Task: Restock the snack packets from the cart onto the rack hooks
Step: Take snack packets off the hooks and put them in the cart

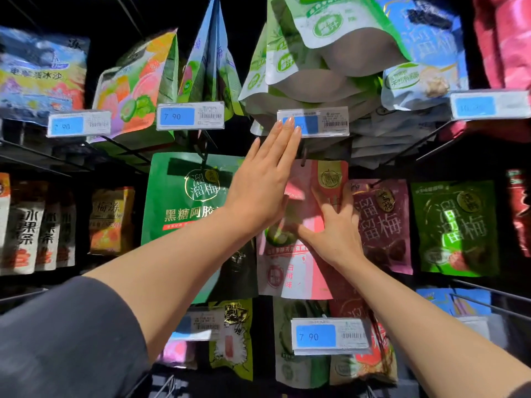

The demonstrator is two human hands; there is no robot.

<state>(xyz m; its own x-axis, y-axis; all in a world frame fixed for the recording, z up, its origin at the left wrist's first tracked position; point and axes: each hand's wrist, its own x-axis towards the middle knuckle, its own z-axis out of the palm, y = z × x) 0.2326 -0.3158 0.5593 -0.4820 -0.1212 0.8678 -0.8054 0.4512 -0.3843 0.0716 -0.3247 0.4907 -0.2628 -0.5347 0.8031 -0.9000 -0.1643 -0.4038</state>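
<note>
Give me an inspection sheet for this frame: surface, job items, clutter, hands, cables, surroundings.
Surface: dark hook rack, packed.
Job's things: pink packet hanging on centre hook; cart not in view.
Clutter: nothing seen.
Hands: left hand flat and open, fingertips at a price tag; right hand spread, pressing the pink packet.
Cables: nothing seen.
Surroundings: green packet to the left, maroon packet to the right, more rows above and below.

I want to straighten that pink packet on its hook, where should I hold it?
Grip the pink packet by its lower side edges, coming from the front. It hangs flat from a hole at its top on the hook, so the bottom swings free, and the right hand already presses on its middle.
</note>
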